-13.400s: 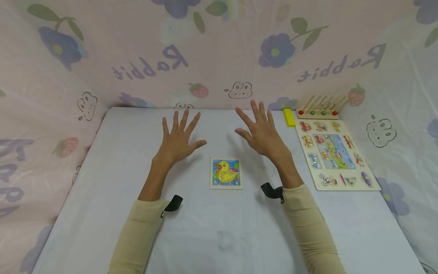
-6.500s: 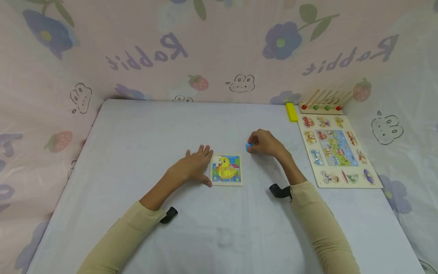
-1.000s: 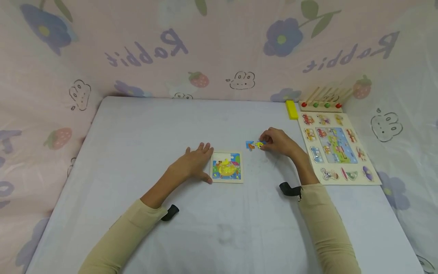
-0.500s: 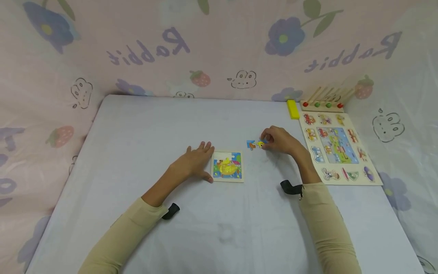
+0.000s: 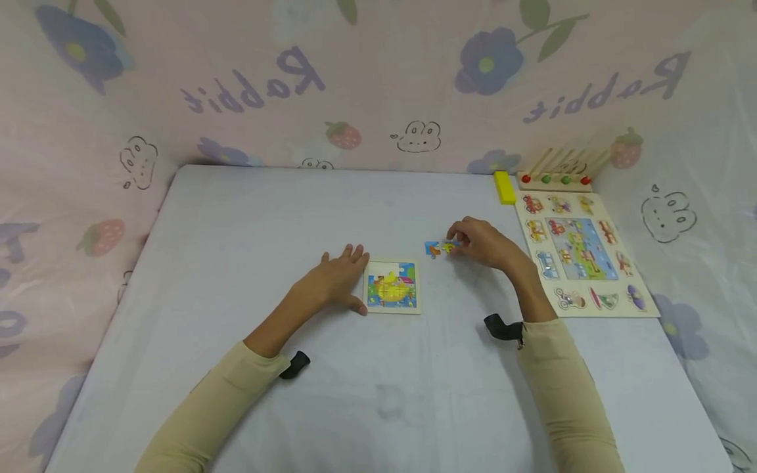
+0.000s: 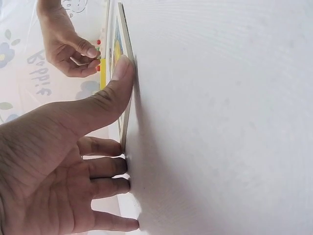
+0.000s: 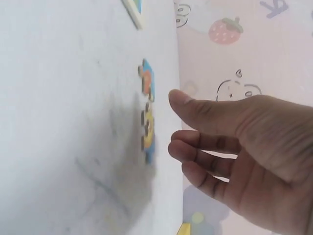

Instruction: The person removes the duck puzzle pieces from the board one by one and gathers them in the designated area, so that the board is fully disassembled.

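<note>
Tabletop [image 5: 355, 401] in white, rabbit-print walls [image 5: 378, 72], left hand [image 5: 332, 279] spread against puzzle [image 5: 393, 289], right hand [image 5: 483, 244] loosely curved, empty, over pieces [image 5: 433, 248]

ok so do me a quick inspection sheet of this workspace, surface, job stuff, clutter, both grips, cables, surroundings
Surface: white tabletop, with faint dark marks.
Job's things: duck puzzle, incomplete, bare at its upper left; blue-and-orange piece and yellow-and-blue piece lie loose on the tabletop to its right.
Clutter: yellow block, wooden peg rack and vehicle puzzle board, grouped at the far right.
Left grip: hand against the duck puzzle's left edge.
Right grip: hand beside the loose pieces, holding nothing.
Cables: nothing seen.
Surroundings: printed sheeting at the back and both sides, with flowers, strawberries and rabbits.
</note>
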Demonstrator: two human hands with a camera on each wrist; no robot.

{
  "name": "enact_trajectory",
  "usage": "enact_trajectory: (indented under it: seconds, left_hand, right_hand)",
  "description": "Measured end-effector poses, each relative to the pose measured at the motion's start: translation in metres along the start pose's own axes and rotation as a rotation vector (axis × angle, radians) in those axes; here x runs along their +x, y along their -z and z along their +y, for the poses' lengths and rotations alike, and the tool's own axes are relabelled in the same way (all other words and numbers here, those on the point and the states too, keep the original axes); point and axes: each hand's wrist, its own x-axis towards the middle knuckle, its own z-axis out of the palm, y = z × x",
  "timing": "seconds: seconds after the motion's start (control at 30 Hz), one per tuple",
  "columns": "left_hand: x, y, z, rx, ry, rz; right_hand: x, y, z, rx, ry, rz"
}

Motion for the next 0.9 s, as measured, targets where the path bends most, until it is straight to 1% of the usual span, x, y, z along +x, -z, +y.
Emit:
enact_trajectory:
  seconds: [0.23,0.37,0.53,0.7,0.9]
  left_hand:
    - [0.000,0.001,0.001,0.012,0.001,0.003]
    - [-0.001,0.001,0.001,0.004,0.000,0.002]
    - [-0.001,0.001,0.000,0.006,0.000,0.005]
    - [0.000,0.001,-0.002,-0.008,0.001,-0.005]
    - [0.000,0.000,-0.003,-0.034,0.000,-0.012]
  right_hand:
    - [0.000,-0.003,-0.026,0.008,0.079,-0.033]
    - [0.001,-0.008,-0.040,0.004,0.121,-0.058]
    - [0.007,-0.018,-0.054,-0.013,0.176,-0.116]
    - [0.015,-0.029,-0.062,-0.029,0.197,-0.172]
    - [0.019,-0.036,-0.070,-0.086,0.180,-0.186]
